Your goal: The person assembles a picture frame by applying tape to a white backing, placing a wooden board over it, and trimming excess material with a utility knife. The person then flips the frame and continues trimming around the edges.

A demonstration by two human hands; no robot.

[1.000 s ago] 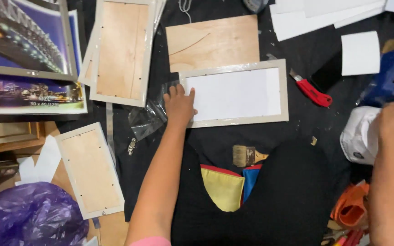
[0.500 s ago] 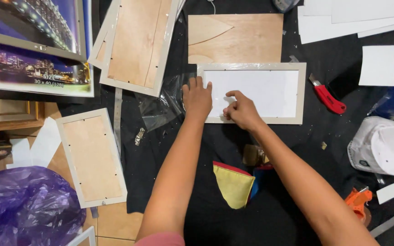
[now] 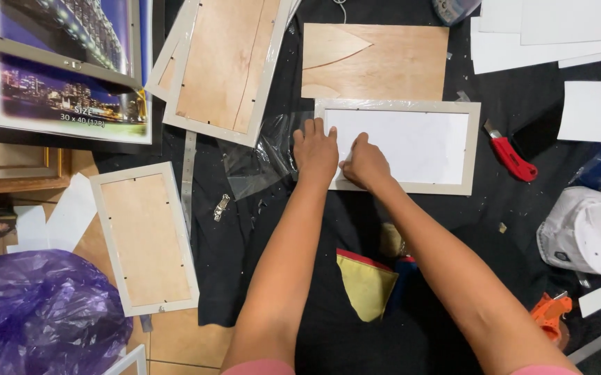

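Frame (image 3: 397,147) lies flat under both hands: left hand (image 3: 316,154) presses its left edge, fingers spread; right hand (image 3: 364,164), fingers curled, pinches the white sheet (image 3: 411,142) inside.

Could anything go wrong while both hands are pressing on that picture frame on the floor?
Maybe. The left hand and right hand press the frame at one end, so it might slide on the black cloth. The red knife lies close beside it; an elbow could bump it. The loose plastic wrap could snag fingers.

Both hands rest on the frame (image 3: 397,146) — board (image 3: 377,62) behind, knife (image 3: 512,154) right.
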